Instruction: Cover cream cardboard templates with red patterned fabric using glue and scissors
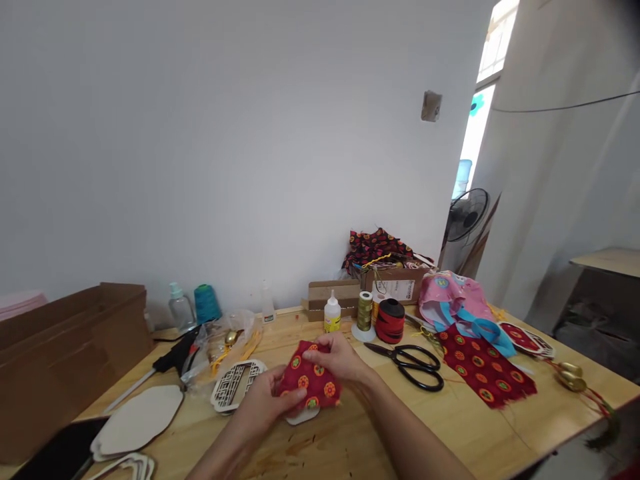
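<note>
A small piece of dark red patterned fabric (315,381) is held up between both hands, above the wooden table. My left hand (270,405) pinches its lower left side, thumb across the front. At its upper right edge my right hand (336,359) grips it with thumb and fingers. Beneath the fabric a pale flat piece (303,416) shows in part on the table. Left of my left hand lies a cut-out wooden lattice frame (239,385). Black-handled scissors (411,365) rest to the right of my right hand.
Behind the hands stand a glue bottle (332,315), a green thread spool (365,312) and a red cord spool (390,321). More red fabric (485,367) lies right. A glue gun (175,357), flat wooden plates (137,420) and a cardboard box (70,360) occupy the left.
</note>
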`<move>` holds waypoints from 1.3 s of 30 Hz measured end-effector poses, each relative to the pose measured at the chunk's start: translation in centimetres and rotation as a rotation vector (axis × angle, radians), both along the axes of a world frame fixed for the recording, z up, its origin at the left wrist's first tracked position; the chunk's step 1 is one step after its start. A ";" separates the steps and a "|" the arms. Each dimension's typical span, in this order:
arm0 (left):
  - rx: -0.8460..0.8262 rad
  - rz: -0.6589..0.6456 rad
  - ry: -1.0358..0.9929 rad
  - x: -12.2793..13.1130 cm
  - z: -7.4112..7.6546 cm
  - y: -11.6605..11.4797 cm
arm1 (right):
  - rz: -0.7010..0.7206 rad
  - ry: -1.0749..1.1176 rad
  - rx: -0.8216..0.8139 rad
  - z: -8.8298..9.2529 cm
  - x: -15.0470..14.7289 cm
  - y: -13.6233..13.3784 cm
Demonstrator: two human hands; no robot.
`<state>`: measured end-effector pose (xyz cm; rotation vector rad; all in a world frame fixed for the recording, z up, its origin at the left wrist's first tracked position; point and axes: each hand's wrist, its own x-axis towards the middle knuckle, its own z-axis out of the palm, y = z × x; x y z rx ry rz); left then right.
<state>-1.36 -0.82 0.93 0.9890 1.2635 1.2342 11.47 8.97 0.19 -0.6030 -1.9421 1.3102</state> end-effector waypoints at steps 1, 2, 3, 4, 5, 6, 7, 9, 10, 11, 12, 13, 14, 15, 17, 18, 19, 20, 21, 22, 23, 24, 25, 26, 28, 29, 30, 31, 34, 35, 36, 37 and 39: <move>-0.002 -0.007 0.027 0.0 -0.2 0.1 | -0.033 0.024 0.012 0.1 0.0 0.2; -0.005 -0.010 0.050 0.0 -0.3 0.3 | -0.069 0.045 0.031 0.3 0.1 0.4; -0.007 -0.005 0.065 0.0 -0.5 0.4 | -0.105 0.062 0.059 0.5 0.2 0.6; -0.009 0.007 0.069 0.0 -0.7 0.6 | -0.142 0.078 0.095 0.7 0.4 0.8; -0.010 0.023 0.061 -0.1 -0.8 0.7 | -0.177 0.090 0.139 0.9 0.6 1.0; -0.019 0.037 0.042 -0.1 -0.9 0.8 | -0.207 0.098 0.189 1.1 0.7 1.1; -0.034 0.048 0.016 -0.2 -0.9 0.8 | -0.231 0.100 0.245 1.2 0.8 1.1; -0.086 0.051 -0.051 -0.2 -0.8 0.6 | -0.249 0.088 0.358 1.2 0.8 0.8; -0.119 0.030 -0.123 -0.1 -0.7 0.4 | -0.240 0.075 0.411 1.2 0.7 0.5; -0.148 0.002 -0.209 -0.1 -0.5 0.3 | -0.218 0.059 0.458 1.1 0.5 0.0; -0.175 -0.048 -0.372 0.0 -0.4 0.1 | -0.186 0.041 0.498 1.0 0.3 -0.4; -0.161 -0.063 -0.513 0.0 -0.2 0.0 | -0.145 0.023 0.533 1.0 0.1 -1.0; -0.122 -0.030 -0.591 0.0 0.0 -0.1 | -0.094 0.003 0.569 1.0 0.0 -1.4; -0.069 0.015 -0.629 0.0 0.1 -0.2 | -0.038 -0.012 0.602 1.0 -0.1 -1.9; 0.039 0.101 -0.591 -0.1 0.1 -0.3 | 0.030 0.003 0.594 1.2 -0.1 -2.3; 0.068 0.121 -0.565 -0.2 0.1 -0.4 | 0.022 0.030 0.554 1.3 0.0 -2.3; 0.077 0.127 -0.551 -0.3 0.1 -0.4 | -0.019 0.064 0.495 1.4 0.1 -2.1; 0.071 0.130 -0.551 -0.4 0.1 -0.5 | -0.083 0.099 0.424 1.4 0.2 -1.8; 0.059 0.135 -0.558 -0.4 0.0 -0.6 | -0.153 0.125 0.353 1.4 0.3 -1.5; 0.043 0.133 -0.562 -0.4 0.0 -0.7 | -0.208 0.137 0.292 1.3 0.3 -1.1; 0.029 0.120 -0.564 -0.4 0.0 -0.8 | -0.234 0.136 0.238 1.2 0.2 -0.7; 0.023 0.097 -0.563 -0.4 0.0 -0.9 | -0.235 0.128 0.179 1.0 0.1 -0.4; 0.021 0.070 -0.559 -0.3 0.1 -0.9 | -0.216 0.113 0.120 0.8 0.0 -0.2; 0.019 0.043 -0.552 -0.2 0.1 -1.0 | -0.184 0.096 0.063 0.6 -0.2 -0.1; 0.027 0.019 -0.523 -0.1 0.1 -1.0 | -0.126 0.068 -0.030 0.2 -0.5 -0.2; 0.030 0.025 -0.497 0.0 0.1 -0.9 | -0.110 0.062 -0.064 0.1 -0.6 -0.3; 0.029 0.040 -0.465 0.0 0.0 -0.8 | -0.102 0.062 -0.090 0.1 -0.6 -0.5; 0.025 0.059 -0.435 0.0 -0.1 -0.7 | -0.101 0.066 -0.109 0.1 -0.7 -0.6; 0.002 0.105 -0.374 -0.1 -0.5 -0.4 | -0.108 0.087 -0.136 0.2 -0.7 -0.9; 0.002 0.108 -0.369 -0.1 -0.6 -0.3 | -0.115 0.095 -0.141 0.2 -0.7 -0.9; 0.005 0.109 -0.366 -0.1 -0.7 -0.2 | -0.126 0.104 -0.143 0.2 -0.8 -0.8; 0.008 0.109 -0.366 -0.1 -0.7 -0.1 | -0.139 0.111 -0.141 0.2 -0.8 -0.7; 0.014 0.112 -0.373 0.1 -0.6 -0.1 | -0.162 0.120 -0.121 0.2 -0.8 -0.4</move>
